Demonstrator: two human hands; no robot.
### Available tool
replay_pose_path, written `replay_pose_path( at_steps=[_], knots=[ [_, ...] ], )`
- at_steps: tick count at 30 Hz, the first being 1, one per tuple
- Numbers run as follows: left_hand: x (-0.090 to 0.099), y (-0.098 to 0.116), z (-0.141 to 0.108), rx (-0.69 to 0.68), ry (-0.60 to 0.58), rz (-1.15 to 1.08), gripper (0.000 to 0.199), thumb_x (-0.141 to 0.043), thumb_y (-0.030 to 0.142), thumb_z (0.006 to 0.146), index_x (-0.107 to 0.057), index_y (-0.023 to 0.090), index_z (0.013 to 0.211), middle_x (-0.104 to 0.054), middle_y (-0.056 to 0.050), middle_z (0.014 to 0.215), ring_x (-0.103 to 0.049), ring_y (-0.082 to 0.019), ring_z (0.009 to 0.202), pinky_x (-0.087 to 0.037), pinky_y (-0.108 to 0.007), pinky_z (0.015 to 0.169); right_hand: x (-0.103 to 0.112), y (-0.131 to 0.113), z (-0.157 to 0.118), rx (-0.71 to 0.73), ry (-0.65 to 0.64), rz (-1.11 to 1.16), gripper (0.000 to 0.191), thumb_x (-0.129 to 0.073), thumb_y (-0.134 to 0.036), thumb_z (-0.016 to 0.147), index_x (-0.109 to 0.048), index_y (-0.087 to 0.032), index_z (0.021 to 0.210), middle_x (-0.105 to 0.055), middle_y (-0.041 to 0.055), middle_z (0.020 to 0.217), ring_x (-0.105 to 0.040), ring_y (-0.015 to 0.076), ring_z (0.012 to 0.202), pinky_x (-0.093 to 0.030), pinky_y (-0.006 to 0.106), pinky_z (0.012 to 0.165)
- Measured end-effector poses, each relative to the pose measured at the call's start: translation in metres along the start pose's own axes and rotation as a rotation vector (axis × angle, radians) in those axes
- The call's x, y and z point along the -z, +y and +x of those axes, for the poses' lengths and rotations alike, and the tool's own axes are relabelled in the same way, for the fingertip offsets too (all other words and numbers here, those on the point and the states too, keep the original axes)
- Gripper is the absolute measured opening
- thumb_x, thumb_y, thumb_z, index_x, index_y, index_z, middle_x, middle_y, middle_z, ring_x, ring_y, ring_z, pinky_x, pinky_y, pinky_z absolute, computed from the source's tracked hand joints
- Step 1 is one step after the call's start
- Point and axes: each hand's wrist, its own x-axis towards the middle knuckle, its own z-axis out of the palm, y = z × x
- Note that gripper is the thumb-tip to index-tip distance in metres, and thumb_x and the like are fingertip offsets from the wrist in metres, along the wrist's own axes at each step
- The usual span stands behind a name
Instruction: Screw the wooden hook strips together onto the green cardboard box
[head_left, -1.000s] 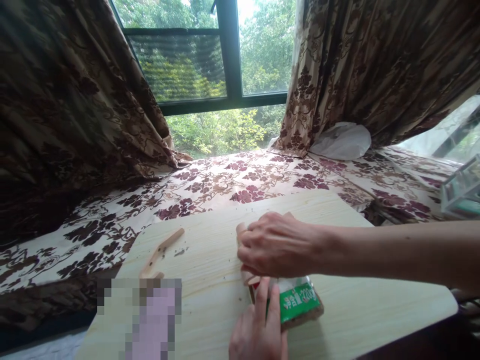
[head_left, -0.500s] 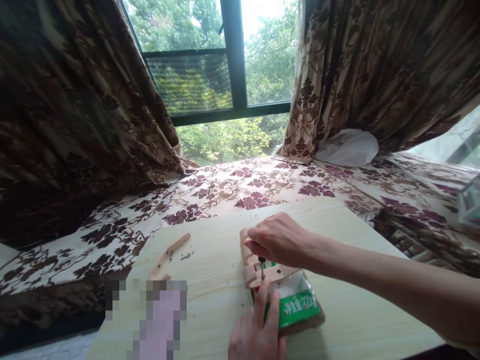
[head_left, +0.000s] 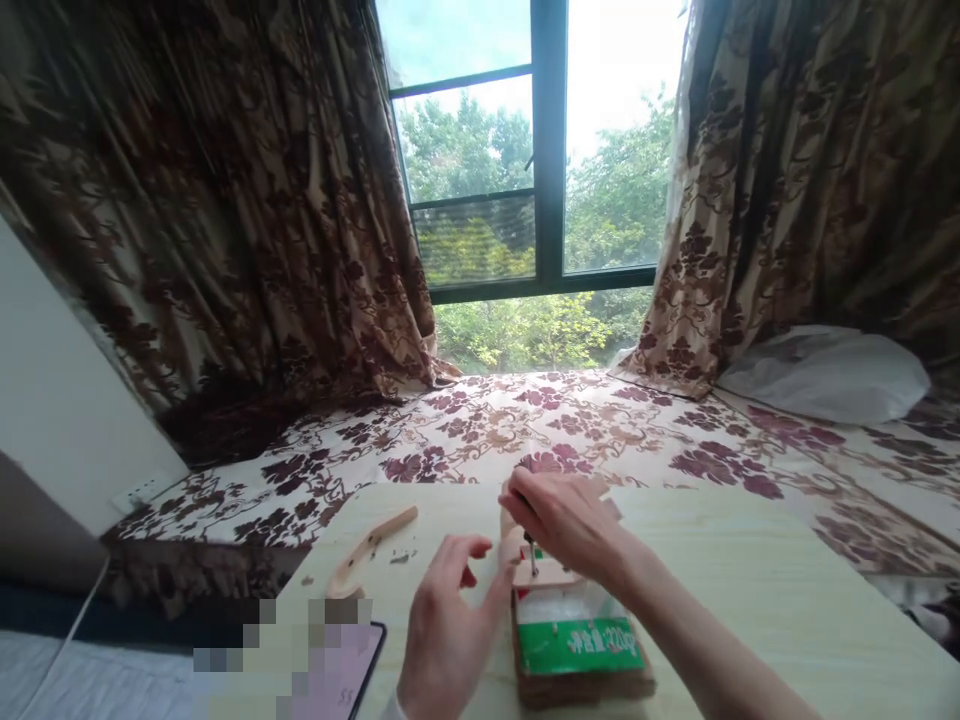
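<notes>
My right hand [head_left: 562,515] is closed round the top of a screwdriver [head_left: 533,556], whose dark metal shaft points down at a pale wooden piece [head_left: 551,574]. That wooden piece lies over a package [head_left: 581,645] with a green band and white lettering, which has brown sides. Just left of the package, my left hand [head_left: 454,610] is raised with thumb and fingers apart, holding nothing. The screwdriver's handle is mostly hidden in my right hand.
On the pale board [head_left: 697,540], a curved wooden piece [head_left: 371,548] and dark bits [head_left: 403,556] lie to the left. A partly pixelated phone-like object [head_left: 330,675] is at lower left. Beyond are flowered fabric [head_left: 555,425] and a white bag [head_left: 829,375].
My left hand has let go of the package and wooden piece, moved left and spread its fingers. My right hand stays on the screwdriver. The camera view has shifted left and up.
</notes>
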Motion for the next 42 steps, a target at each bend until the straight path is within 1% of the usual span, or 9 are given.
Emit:
replay_pose_path(
  at_steps=[4,10,14,18,22,26,29,35,42],
  knots=[
    [-0.011,-0.003,0.019,-0.001,-0.081,-0.146,0.037,-0.049,0.057,0.078,-0.056,0.022,0.088,-0.059,0.001,0.080,-0.053,-0.013,0.071,-0.045,-0.027,0.067,-0.007,0.003,-0.005,-0.102,0.070,-0.001,0.032,-0.030,-0.032,0.097,-0.045,-0.019,0.072,-0.055,-0.0013,0.057,-0.047,0.0110,0.049,-0.019,0.026,0.049],
    [-0.020,-0.009,0.009,-0.039,-0.136,-0.259,0.034,-0.045,0.054,0.081,-0.054,0.022,0.083,-0.056,0.001,0.078,-0.053,-0.015,0.080,-0.044,-0.028,0.077,-0.009,0.001,-0.005,-0.205,0.088,-0.017,0.033,-0.030,-0.034,0.096,-0.046,-0.019,0.071,-0.054,-0.0007,0.053,-0.045,0.0120,0.045,-0.015,0.027,0.048],
    [-0.032,-0.020,0.002,-0.052,-0.085,-0.340,0.033,-0.052,0.054,0.076,-0.056,0.021,0.083,-0.056,0.001,0.078,-0.053,-0.015,0.078,-0.045,-0.027,0.076,0.004,-0.006,-0.013,-0.098,-0.002,0.143,0.024,-0.041,-0.035,0.092,-0.049,-0.020,0.076,-0.058,-0.0013,0.065,-0.051,0.0124,0.058,-0.023,0.026,0.053],
    [-0.041,-0.027,0.001,-0.002,-0.042,-0.384,0.030,-0.056,0.051,0.074,-0.056,0.021,0.079,-0.054,0.001,0.074,-0.053,-0.015,0.077,-0.045,-0.026,0.075,0.008,-0.007,-0.016,0.029,-0.019,0.232,0.016,-0.047,-0.030,0.090,-0.049,-0.020,0.077,-0.059,-0.0024,0.072,-0.051,0.0113,0.066,-0.027,0.024,0.057],
    [-0.039,-0.026,0.001,0.051,-0.117,-0.381,0.031,-0.055,0.051,0.075,-0.057,0.021,0.081,-0.057,0.000,0.078,-0.053,-0.016,0.079,-0.045,-0.027,0.075,-0.005,0.001,-0.007,-0.149,0.022,0.102,0.025,-0.042,-0.033,0.091,-0.048,-0.019,0.072,-0.056,-0.0010,0.062,-0.047,0.0119,0.055,-0.024,0.025,0.052],
    [-0.035,-0.025,0.000,0.056,-0.146,-0.379,0.033,-0.054,0.052,0.075,-0.059,0.021,0.087,-0.058,-0.002,0.084,-0.054,-0.016,0.081,-0.046,-0.028,0.076,-0.010,0.007,-0.001,-0.337,0.026,-0.001,0.028,-0.039,-0.035,0.092,-0.052,-0.018,0.073,-0.059,0.0022,0.062,-0.050,0.0144,0.056,-0.023,0.026,0.052],
    [-0.036,-0.023,-0.001,0.070,-0.145,-0.362,0.033,-0.055,0.051,0.075,-0.059,0.021,0.088,-0.059,-0.002,0.086,-0.054,-0.016,0.082,-0.047,-0.028,0.077,0.000,0.006,-0.008,-0.271,-0.010,0.055,0.028,-0.040,-0.039,0.092,-0.053,-0.019,0.076,-0.061,0.0013,0.066,-0.050,0.0137,0.057,-0.025,0.026,0.053],
    [-0.039,-0.022,-0.003,0.073,-0.096,-0.363,0.028,-0.054,0.049,0.076,-0.058,0.021,0.081,-0.058,-0.001,0.080,-0.055,-0.016,0.079,-0.048,-0.027,0.074,0.016,0.005,-0.019,-0.047,-0.133,0.408,0.013,-0.052,-0.032,0.088,-0.058,-0.023,0.081,-0.060,-0.0041,0.070,-0.048,0.0099,0.062,-0.029,0.022,0.054],
    [-0.038,-0.023,-0.002,0.046,-0.090,-0.327,0.026,-0.056,0.044,0.075,-0.058,0.022,0.088,-0.059,-0.001,0.083,-0.056,-0.015,0.080,-0.048,-0.028,0.074,-0.003,0.008,-0.007,-0.257,-0.037,0.173,0.024,-0.046,-0.035,0.090,-0.049,-0.018,0.072,-0.055,-0.0001,0.064,-0.044,0.0118,0.056,-0.026,0.025,0.053]
  ],
)
